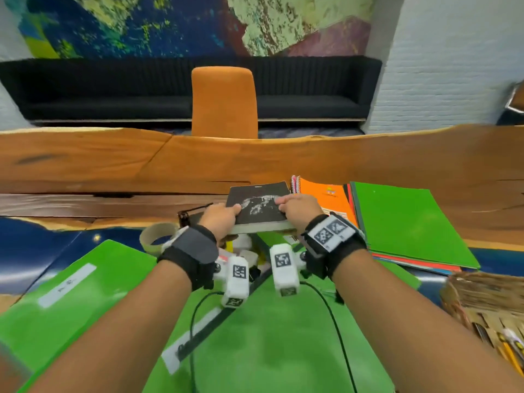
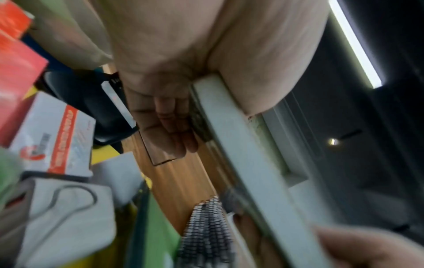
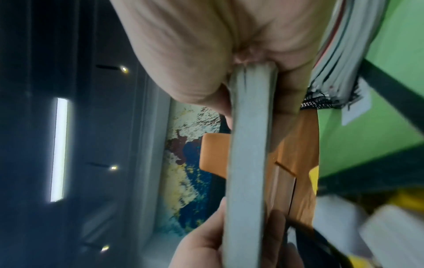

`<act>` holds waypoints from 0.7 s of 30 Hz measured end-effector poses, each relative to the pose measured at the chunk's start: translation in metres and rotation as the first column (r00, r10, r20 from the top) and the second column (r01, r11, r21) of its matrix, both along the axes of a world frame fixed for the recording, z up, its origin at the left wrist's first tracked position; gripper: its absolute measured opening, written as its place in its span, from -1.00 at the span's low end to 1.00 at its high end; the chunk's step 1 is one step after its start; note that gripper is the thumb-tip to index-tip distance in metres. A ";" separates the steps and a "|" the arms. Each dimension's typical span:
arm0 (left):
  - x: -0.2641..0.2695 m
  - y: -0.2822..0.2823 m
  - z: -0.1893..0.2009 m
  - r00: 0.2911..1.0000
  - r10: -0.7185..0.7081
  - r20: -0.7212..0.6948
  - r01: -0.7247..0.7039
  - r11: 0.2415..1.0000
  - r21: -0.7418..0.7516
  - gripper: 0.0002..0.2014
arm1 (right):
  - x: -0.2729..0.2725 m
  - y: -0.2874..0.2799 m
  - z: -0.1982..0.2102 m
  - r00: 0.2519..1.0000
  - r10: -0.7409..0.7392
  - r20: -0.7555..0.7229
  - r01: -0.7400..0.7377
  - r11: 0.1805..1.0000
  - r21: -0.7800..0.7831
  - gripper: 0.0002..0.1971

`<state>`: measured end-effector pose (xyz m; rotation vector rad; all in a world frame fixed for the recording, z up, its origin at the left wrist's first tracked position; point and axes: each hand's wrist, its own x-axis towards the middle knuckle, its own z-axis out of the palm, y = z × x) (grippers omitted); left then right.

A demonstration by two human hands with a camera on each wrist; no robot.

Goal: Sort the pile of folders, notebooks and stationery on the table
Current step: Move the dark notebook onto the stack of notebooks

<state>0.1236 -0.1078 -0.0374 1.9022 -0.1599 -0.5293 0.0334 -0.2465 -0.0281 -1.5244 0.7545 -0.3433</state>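
A thick black notebook (image 1: 259,207) with a pale pattern on its cover is held level above the pile, its near page edge (image 1: 263,228) facing me. My left hand (image 1: 224,215) grips its left side, thumb on the cover and fingers (image 2: 169,127) underneath. My right hand (image 1: 296,207) grips the right side the same way. In the left wrist view the page edge (image 2: 247,163) runs from my palm towards the other hand (image 2: 367,250). In the right wrist view the same page edge (image 3: 247,163) stands between thumb and fingers.
Small stationery boxes (image 2: 57,136) and a tape roll (image 1: 156,236) lie under the notebook. An orange spiral notebook (image 1: 326,199) and a stack topped by a green folder (image 1: 405,222) lie to the right. Green folders (image 1: 71,293) lie in front, and a wicker basket (image 1: 487,302) stands near right.
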 end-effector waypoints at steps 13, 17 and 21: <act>0.064 -0.059 -0.069 0.972 -0.232 0.046 0.203 0.918 0.341 -0.71 | 0.064 -0.015 -0.064 0.652 0.040 -0.758 -0.614 0.615 -0.495 -0.32; 0.058 -0.047 -0.063 0.944 -0.320 0.079 0.250 0.852 0.461 -0.71 | 0.059 -0.017 -0.061 0.646 0.040 -0.763 -0.693 0.449 -0.563 -0.66; 0.054 -0.041 -0.063 0.926 -0.364 0.098 0.270 0.821 0.503 -0.51 | 0.055 -0.011 -0.056 0.616 0.030 -0.787 -0.734 0.387 -0.559 -0.69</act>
